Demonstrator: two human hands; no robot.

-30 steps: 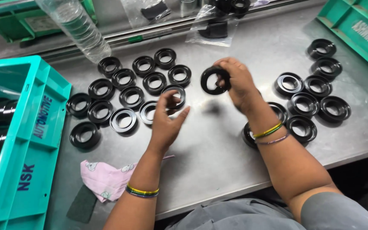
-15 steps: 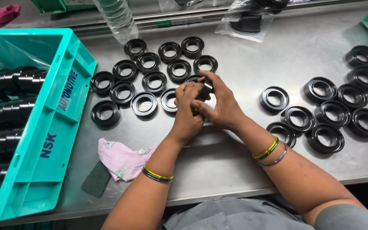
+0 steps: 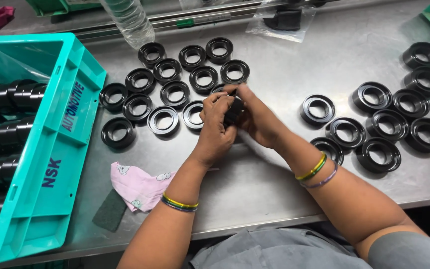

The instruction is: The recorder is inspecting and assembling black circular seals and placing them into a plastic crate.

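Note:
My left hand [image 3: 216,125] and my right hand [image 3: 258,117] meet over the middle of a steel table [image 3: 255,184]. Both are closed on one black rubber ring [image 3: 234,108], held on edge between the fingers and mostly hidden by them. Just left of the hands lies a group of several black rings [image 3: 175,84], laid flat in rows. A second group of several black rings [image 3: 394,117] lies to the right of my right forearm. Bangles circle both wrists.
A teal plastic crate [image 3: 51,149] at the left holds stacked rolls of black rings [image 3: 6,129]. A pink cloth [image 3: 135,184] and a dark pad [image 3: 109,211] lie near the front edge. A clear bottle [image 3: 130,22] and a plastic bag [image 3: 287,20] stand at the back.
My right hand brought the raised ring down and toward me, and my left hand closed on it too. The camera view shifted, so the crate and rings sit farther right.

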